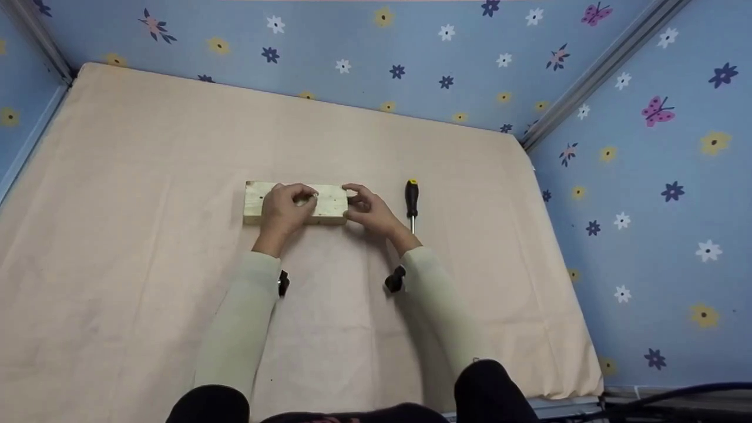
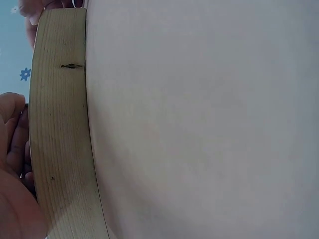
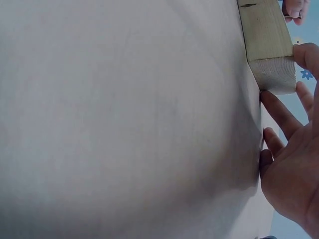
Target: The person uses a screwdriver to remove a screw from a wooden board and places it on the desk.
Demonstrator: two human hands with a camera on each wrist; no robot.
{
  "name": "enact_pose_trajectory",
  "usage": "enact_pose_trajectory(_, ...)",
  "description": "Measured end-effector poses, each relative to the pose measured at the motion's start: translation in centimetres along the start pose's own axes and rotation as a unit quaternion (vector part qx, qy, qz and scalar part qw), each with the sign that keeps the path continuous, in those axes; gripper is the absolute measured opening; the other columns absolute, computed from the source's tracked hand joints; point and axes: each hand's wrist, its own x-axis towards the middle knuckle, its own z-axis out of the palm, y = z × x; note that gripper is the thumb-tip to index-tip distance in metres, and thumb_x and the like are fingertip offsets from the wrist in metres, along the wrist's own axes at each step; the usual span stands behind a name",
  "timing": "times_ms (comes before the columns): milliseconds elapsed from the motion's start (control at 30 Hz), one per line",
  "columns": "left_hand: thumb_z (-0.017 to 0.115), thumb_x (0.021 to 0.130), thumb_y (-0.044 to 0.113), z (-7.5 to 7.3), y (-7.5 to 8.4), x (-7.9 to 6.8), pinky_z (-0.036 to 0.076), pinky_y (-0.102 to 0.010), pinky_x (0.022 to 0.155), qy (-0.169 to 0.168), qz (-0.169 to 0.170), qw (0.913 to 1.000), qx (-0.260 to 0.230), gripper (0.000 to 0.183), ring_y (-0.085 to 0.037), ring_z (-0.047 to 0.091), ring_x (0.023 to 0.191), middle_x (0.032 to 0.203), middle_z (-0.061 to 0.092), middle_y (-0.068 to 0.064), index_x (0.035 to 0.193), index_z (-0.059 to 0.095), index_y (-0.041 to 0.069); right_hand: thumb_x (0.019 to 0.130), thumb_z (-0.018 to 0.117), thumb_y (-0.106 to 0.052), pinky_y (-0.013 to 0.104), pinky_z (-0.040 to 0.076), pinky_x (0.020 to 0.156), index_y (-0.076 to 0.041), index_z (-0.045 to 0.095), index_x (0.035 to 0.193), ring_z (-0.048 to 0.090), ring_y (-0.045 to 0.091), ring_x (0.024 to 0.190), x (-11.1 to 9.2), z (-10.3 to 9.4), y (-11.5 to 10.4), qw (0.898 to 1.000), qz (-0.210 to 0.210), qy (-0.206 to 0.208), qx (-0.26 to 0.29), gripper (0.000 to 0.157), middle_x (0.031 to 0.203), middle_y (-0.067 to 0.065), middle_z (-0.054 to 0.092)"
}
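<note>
A pale wooden block (image 1: 330, 201) lies lengthwise on the cloth, with several small dark holes or marks in its top. Above its middle my left hand (image 1: 283, 208) pinches a small screw (image 1: 315, 194) between thumb and index finger; the fingers hide most of it. At the block's right end my right hand (image 1: 373, 211) grips the corners, thumb at the front and index finger at the back. In the right wrist view the thumb touches the near edge of the block (image 3: 269, 32) and the other fingers spread beside its end face. The left wrist view shows the block's front side (image 2: 62, 124).
A black screwdriver with a yellow cap (image 1: 412, 200) lies just right of my right hand, its shaft partly behind the forearm. Beige cloth (image 1: 176, 129) covers the table. Blue flowered panels (image 1: 352, 47) stand at the back and both sides.
</note>
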Motion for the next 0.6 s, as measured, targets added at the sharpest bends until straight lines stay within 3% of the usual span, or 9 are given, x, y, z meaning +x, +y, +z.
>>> enact_pose_trajectory(300, 0.068, 0.088, 0.028, -0.36, 0.07, -0.22, 0.043, -0.035, 0.075, -0.015, -0.002, 0.9998, -0.014, 0.013, -0.018, 0.056, 0.081, 0.087, 0.072, 0.001, 0.095, 0.076, 0.021, 0.088, 0.068, -0.017, 0.045, 0.035, 0.113, -0.032, 0.044, 0.141, 0.052, 0.018, 0.125, -0.12, 0.03, 0.07, 1.000, -0.010, -0.003, 0.012, 0.060, 0.132, 0.004, 0.057)
enact_pose_trajectory(600, 0.069, 0.088, 0.028, -0.36, -0.05, -0.12, 0.043, -0.034, 0.073, -0.017, -0.004, 0.9996, -0.020, 0.011, -0.018, 0.055, 0.082, 0.088, 0.072, 0.001, 0.094, 0.076, 0.021, 0.088, 0.068, -0.017, 0.045, 0.034, 0.114, -0.033, 0.045, 0.140, 0.053, 0.016, 0.123, -0.06, 0.01, 0.13, 1.000, -0.018, 0.003, -0.001, 0.060, 0.130, 0.002, 0.060)
